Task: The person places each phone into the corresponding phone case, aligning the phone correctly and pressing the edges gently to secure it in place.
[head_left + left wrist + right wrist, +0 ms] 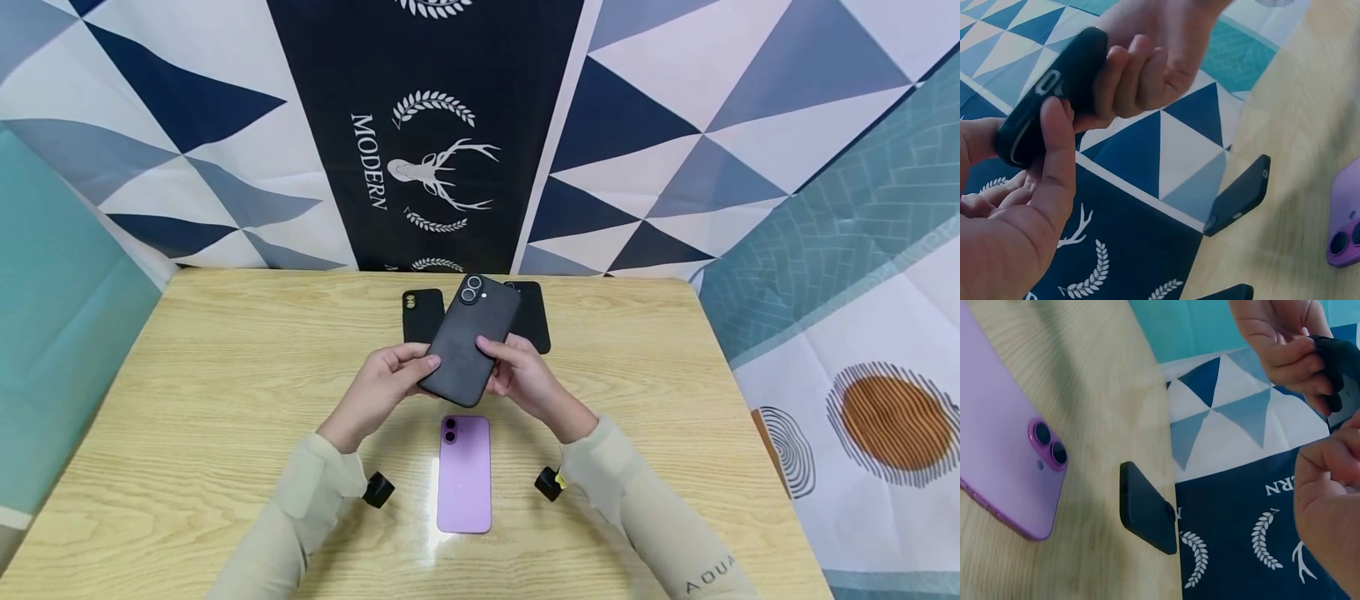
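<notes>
A black phone (467, 350) is held tilted above the table, its back with two round lenses facing up in the head view. My left hand (377, 390) pinches its lower left corner, thumb on the back. On the opposite edge my right hand (531, 382) grips it, thumb laid across the back and fingers beneath. The left wrist view shows the bottom edge of the black phone (1063, 84), with a small slot in it. Below both hands, a purple phone (465, 487) lies back up on the table.
Behind the held phone, a black phone case (422, 318) with lens openings lies on the left and another black phone-shaped piece (534, 321) on the right, both partly hidden. The wooden table (247, 358) ends at a patterned cloth wall (637, 150). Small black cubes sit at both wrists.
</notes>
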### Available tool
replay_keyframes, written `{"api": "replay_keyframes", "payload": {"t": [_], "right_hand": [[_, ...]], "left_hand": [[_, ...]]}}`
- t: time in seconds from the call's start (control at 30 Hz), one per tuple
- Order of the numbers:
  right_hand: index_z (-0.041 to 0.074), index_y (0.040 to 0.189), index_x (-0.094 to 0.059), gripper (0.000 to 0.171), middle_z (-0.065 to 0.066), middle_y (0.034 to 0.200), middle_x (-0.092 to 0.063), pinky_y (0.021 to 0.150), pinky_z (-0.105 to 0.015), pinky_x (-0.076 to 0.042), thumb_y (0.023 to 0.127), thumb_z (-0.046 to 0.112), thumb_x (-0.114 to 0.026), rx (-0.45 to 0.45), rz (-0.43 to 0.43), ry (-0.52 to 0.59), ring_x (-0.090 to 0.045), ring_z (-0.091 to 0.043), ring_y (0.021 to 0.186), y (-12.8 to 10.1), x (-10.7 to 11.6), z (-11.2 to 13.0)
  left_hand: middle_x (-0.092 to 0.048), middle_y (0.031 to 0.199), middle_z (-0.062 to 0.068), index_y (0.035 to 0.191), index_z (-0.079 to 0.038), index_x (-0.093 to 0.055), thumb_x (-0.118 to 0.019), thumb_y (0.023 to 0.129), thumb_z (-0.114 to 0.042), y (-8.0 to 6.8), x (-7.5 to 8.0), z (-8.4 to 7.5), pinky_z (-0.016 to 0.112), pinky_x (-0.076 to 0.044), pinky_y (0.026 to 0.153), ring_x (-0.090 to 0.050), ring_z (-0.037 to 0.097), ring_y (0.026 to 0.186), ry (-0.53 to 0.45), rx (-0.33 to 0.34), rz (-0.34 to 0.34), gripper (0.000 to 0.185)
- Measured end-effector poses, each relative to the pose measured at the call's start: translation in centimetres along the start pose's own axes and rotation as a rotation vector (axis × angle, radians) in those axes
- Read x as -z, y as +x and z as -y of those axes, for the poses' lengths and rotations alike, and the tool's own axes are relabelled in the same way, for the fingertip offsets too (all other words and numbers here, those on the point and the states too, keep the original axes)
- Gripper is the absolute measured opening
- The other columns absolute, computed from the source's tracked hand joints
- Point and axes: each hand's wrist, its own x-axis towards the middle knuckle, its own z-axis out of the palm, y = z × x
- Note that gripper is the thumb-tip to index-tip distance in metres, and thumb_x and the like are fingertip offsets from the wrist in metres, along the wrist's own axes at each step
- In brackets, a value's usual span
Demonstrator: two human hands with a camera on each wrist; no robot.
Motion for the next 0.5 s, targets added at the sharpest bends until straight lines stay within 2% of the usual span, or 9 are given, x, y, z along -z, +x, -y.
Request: {"api": "replay_keyframes", "payload": {"t": [0.13,0.23,0.33,0.5], "right_hand": [[0.012,0.081,-0.049,0.028,0.004,0.051,-0.058,0.039,-0.016,-0.035,0.100,0.030,-0.039,0.021,-0.105,-0.020,-0.049,-0.006,0.040,0.4,0.2,0.1],[0.011,0.078,-0.045,0.027,0.003,0.054,-0.058,0.041,-0.018,-0.039,0.101,0.022,-0.037,0.075,-0.176,-0.016,-0.051,-0.009,0.043,0.6,0.4,0.3],[0.011,0.074,-0.048,0.028,0.002,0.056,-0.058,0.043,-0.018,-0.043,0.101,0.014,-0.039,0.107,-0.205,-0.018,-0.054,-0.009,0.045,0.6,0.4,0.4],[0.011,0.074,-0.051,0.029,0.004,0.058,-0.059,0.044,-0.019,-0.044,0.101,0.013,-0.039,0.116,-0.213,-0.036,-0.053,-0.008,0.046,0.6,0.5,0.4]], "left_hand": [[-0.068,0.108,0.013,0.123,0.007,-0.054,-0.053,0.095,-0.015,-0.1,0.0,0.5,0.026,-0.057,0.083,-0.068,0.008,0.085,0.009,-0.002,-0.026,0.035],[-0.068,0.108,0.016,0.123,0.008,-0.053,-0.054,0.095,-0.012,-0.3,0.0,0.9,0.026,-0.057,0.083,-0.068,0.009,0.085,0.001,-0.001,-0.035,0.034],[-0.068,0.107,0.015,0.123,0.009,-0.052,-0.054,0.095,-0.011,-0.3,-0.1,1.1,0.027,-0.057,0.082,-0.069,0.009,0.085,-0.019,-0.002,-0.032,0.035],[-0.068,0.107,0.008,0.127,0.012,-0.048,-0.054,0.094,-0.011,-0.4,0.0,1.2,0.026,-0.056,0.083,-0.068,0.009,0.088,-0.075,-0.023,0.008,0.040]]}}
